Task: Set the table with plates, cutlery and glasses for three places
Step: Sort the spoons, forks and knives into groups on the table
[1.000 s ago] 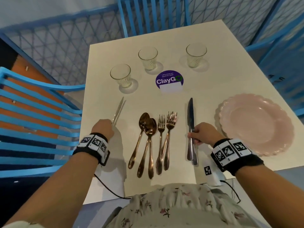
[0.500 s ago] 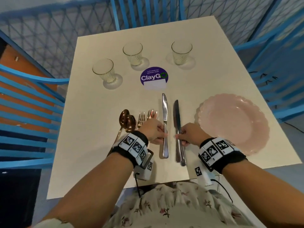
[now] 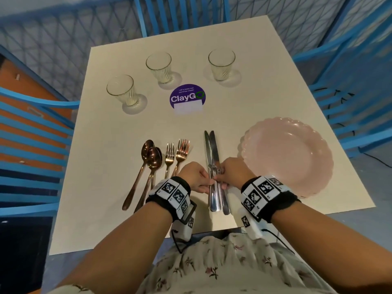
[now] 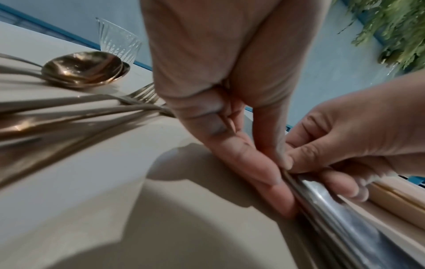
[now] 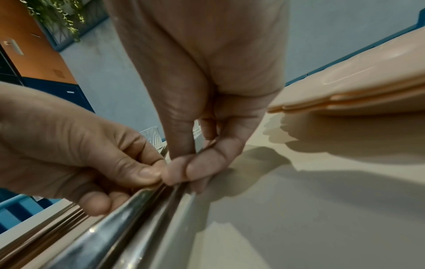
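— Knives (image 3: 213,158) lie side by side near the table's (image 3: 110,187) front edge, just left of the pink plates (image 3: 297,149).
— Hands?
— Left hand (image 3: 196,177) and right hand (image 3: 230,174) each pinch the handles (fingertips touching).

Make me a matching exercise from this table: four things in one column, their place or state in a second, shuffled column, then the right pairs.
Things:
1. knives
2. pink plates
3. spoons
4. purple sticker

Places or states:
A. stacked near the table's right edge
B. leftmost of the cutlery, bowls overlapping
C. flat at the table's middle, below the glasses
D. pinched together at the handles by both hands

Pairs: 1-D, 2-A, 3-B, 4-C
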`<state>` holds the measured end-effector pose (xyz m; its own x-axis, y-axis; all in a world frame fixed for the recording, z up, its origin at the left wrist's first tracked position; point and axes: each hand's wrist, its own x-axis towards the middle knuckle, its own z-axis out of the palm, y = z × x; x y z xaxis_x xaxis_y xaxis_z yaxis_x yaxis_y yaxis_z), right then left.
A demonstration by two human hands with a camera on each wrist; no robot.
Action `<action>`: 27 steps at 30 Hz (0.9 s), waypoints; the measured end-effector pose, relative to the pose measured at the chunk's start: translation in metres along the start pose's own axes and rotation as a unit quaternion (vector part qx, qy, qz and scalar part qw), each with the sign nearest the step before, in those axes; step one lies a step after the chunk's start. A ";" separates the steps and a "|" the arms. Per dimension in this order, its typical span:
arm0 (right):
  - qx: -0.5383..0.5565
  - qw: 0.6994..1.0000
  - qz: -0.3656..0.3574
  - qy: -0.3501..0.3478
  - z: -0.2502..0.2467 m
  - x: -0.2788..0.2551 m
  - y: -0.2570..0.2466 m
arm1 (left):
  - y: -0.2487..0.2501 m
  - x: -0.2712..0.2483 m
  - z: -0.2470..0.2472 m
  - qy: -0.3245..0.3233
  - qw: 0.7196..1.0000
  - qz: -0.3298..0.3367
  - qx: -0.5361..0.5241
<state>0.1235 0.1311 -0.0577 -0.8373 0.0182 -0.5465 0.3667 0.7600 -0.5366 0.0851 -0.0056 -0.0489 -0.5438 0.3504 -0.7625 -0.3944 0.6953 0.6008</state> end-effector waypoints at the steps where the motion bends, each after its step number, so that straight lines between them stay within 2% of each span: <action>1: -0.001 1.000 0.002 0.003 0.000 0.000 0.000 | 0.000 0.001 0.000 0.003 1.000 0.001 0.003; 8: -0.043 0.998 0.005 0.042 0.004 0.004 -0.002 | -0.002 0.003 0.000 0.011 0.998 0.009 0.063; 12: -0.067 0.997 0.013 0.033 0.003 0.007 -0.005 | -0.005 0.004 -0.002 0.013 0.997 0.009 0.078; 21: -0.148 0.989 0.020 0.024 -0.007 0.002 -0.015 | -0.006 0.004 -0.009 -0.033 0.993 0.022 0.115; 25: -0.190 0.981 0.008 0.028 -0.019 -0.004 -0.033 | 0.004 -0.009 -0.035 -0.061 0.992 0.042 0.102; 27: -0.201 0.979 0.011 0.020 -0.031 -0.006 -0.049 | 0.018 -0.020 -0.063 -0.040 0.990 0.086 0.102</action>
<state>0.0973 0.1140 -0.0081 -0.8488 0.0563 -0.5258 0.2021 0.9534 -0.2241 0.0425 -0.0395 -0.0083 -0.5267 0.5174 -0.6744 -0.1382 0.7307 0.6686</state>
